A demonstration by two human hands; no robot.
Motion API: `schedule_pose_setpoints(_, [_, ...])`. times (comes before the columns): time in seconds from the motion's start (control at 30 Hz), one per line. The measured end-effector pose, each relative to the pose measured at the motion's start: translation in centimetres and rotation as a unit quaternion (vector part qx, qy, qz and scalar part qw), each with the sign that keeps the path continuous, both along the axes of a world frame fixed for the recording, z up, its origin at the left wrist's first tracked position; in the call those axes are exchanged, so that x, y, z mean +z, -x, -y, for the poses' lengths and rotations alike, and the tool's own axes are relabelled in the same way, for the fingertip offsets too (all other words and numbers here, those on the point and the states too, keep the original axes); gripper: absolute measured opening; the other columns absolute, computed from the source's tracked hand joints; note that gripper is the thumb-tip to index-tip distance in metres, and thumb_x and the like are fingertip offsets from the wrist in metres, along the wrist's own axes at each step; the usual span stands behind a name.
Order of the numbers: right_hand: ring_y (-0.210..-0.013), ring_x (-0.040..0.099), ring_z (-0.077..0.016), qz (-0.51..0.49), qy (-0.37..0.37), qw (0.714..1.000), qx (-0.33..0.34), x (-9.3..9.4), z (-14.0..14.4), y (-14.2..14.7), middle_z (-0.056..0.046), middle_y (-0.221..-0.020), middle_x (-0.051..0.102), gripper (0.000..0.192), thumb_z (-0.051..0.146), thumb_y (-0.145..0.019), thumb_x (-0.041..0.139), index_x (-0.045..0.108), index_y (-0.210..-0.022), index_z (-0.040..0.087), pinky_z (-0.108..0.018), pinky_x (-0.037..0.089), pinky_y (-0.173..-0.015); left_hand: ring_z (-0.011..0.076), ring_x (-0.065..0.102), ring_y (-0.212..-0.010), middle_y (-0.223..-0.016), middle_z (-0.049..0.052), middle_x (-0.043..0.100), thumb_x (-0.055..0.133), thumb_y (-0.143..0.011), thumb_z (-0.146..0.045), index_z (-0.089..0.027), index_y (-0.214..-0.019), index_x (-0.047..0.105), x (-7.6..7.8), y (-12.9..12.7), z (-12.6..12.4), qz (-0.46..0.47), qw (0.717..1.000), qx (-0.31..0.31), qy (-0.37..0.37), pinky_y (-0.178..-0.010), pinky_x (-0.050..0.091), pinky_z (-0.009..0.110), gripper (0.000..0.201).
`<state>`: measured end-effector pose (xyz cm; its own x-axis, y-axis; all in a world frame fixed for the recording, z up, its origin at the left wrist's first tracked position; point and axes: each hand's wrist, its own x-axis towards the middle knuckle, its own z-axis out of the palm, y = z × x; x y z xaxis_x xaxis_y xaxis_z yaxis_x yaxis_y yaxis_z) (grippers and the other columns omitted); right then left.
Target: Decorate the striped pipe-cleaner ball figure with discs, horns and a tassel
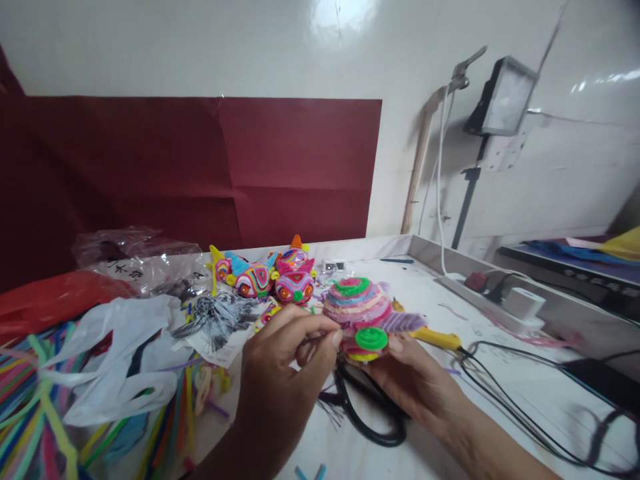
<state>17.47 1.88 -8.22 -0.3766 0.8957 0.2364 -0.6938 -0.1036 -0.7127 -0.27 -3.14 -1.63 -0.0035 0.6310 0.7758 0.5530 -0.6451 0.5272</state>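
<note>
A striped, dome-shaped pipe-cleaner figure [356,308] is held up over the table. It has coiled pink, blue and orange bands, a lilac flap on the right and a bright green disc at the front. My right hand [417,380] grips it from below and the right side. At its left edge, the thumb and forefinger of my left hand [293,363] are pinched together; what lies between those fingertips is too small to make out. Black-handled scissors [375,437] lie under the hands, their blades hidden.
Finished colourful figures [296,280] stand behind. To the left are a white plastic bag [125,360], bundled pipe cleaners [30,400] and a grey-black fringe tuft [217,320]. A yellow-handled corded tool [440,338] and a power strip [500,310] are on the right.
</note>
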Motion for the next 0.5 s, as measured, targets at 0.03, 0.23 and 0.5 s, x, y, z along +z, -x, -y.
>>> schedule_pose_setpoints(0.03, [-0.093,0.067,-0.0248,0.002,-0.005,1.0,0.003,0.09,0.0,0.05,-0.003,-0.087,0.075,0.019,0.031,-0.071,0.083,0.066,-0.07,0.022,-0.048,0.047,-0.1,0.0101,0.064,-0.066,-0.074,-0.004,0.067,0.065,-0.084,-0.016,-0.024,-0.079,0.072,0.07,-0.02,0.19,-0.008,1.0,-0.003,0.003,-0.056,0.049,0.018,0.012])
schedule_pose_setpoints(0.23, [-0.104,0.067,-0.0282,0.023,-0.035,0.999,0.011,0.24,-0.14,0.34,-0.007,-0.104,0.076,0.033,0.034,-0.072,0.083,0.072,-0.101,0.022,-0.049,0.046,-0.103,0.0087,0.063,-0.064,-0.075,-0.005,0.067,0.065,-0.085,-0.015,-0.024,-0.082,0.071,0.28,-0.06,0.53,-0.045,0.999,-0.012,-0.011,-0.055,0.049,0.017,0.012])
schedule_pose_setpoints(0.5, [-0.12,0.061,-0.0285,0.006,-0.056,0.998,0.039,0.36,0.07,0.45,-0.007,-0.121,0.072,0.053,0.028,-0.077,0.079,0.063,-0.127,0.026,-0.048,0.039,-0.111,0.0092,0.065,-0.066,-0.076,-0.005,0.068,0.064,-0.086,-0.016,-0.024,-0.084,0.07,0.16,-0.16,0.49,-0.082,0.996,-0.001,-0.017,-0.057,0.049,0.018,0.011])
